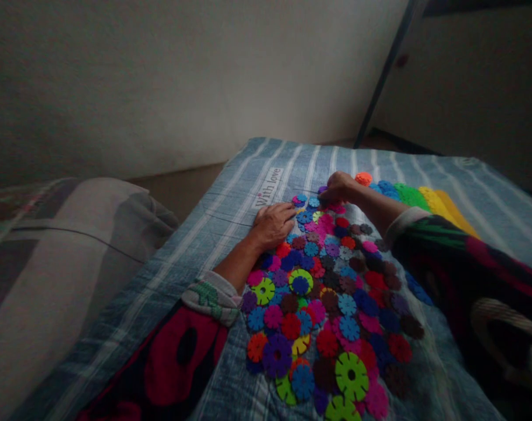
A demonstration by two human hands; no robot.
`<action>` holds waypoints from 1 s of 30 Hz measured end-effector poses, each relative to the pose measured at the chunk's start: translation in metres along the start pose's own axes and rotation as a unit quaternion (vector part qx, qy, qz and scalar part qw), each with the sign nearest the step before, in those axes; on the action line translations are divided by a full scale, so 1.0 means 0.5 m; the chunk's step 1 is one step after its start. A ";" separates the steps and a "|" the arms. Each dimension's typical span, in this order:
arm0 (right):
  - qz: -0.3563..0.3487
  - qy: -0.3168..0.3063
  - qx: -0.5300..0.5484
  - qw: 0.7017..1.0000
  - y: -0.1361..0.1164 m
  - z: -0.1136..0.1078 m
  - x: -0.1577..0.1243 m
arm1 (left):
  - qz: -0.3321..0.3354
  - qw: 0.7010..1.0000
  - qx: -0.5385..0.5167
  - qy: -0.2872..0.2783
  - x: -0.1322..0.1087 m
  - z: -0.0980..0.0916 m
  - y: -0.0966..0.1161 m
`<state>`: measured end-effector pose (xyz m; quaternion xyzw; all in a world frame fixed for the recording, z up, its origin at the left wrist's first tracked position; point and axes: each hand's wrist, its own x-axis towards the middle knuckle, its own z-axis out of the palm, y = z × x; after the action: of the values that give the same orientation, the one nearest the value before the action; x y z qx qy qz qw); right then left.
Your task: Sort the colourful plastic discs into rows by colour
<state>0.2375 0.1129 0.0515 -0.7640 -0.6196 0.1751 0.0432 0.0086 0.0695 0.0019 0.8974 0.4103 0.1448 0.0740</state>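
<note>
Many notched plastic discs (303, 285) in mixed colours lie spread over a striped blue cloth. My left hand (273, 225) rests at the upper left edge of the spread, its fingers stretched toward a small blue disc (304, 217). Across from it, my right hand (338, 188) is closed with the fingers pointing down at the far end of the discs. A purple disc (322, 189) shows beside its fingertips. What those fingers grip, if anything, is hidden. Large lime-green discs (351, 376) lie close to me.
Beyond my right forearm are rows of discs grouped by colour, with orange (363, 178), green (411, 197) and yellow (456, 213) among them. The striped cloth (204, 245) bears the printed words "With love". A pale covered shape (73, 280) stands at left; a wall (182, 76) rises behind.
</note>
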 end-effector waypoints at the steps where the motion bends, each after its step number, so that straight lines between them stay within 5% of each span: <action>1: 0.003 0.001 -0.003 1.000 0.001 -0.001 0.000 | 0.001 1.000 0.000 0.001 0.000 0.001 0.000; 8: -0.028 0.039 0.002 0.999 -0.004 -0.011 -0.034 | 0.002 1.000 -0.003 0.003 -0.001 0.005 0.001; 11: -0.130 0.043 0.020 0.990 -0.033 -0.003 -0.104 | 0.003 1.000 -0.006 0.008 -0.001 0.005 0.002; 15: -0.370 -0.105 0.021 0.923 -0.087 0.023 -0.259 | -0.007 1.000 -0.009 -0.003 -0.002 0.003 0.005; 20: -0.538 -0.229 -0.071 0.808 -0.144 0.045 -0.413 | -0.013 1.000 -0.006 -0.001 -0.002 0.003 0.008; 24: -0.561 -0.263 -0.183 0.764 -0.166 0.057 -0.445 | -0.011 1.000 -0.006 0.002 -0.001 0.006 0.006; 30: -0.558 -0.240 -0.204 0.768 -0.149 0.081 -0.437 | 0.004 1.000 -0.006 0.011 -0.002 0.013 0.000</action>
<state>0.1181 -0.0862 0.0815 -0.2077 -0.9481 0.1671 -0.1731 0.0100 0.0690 -0.0043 0.8967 0.4069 0.1576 0.0747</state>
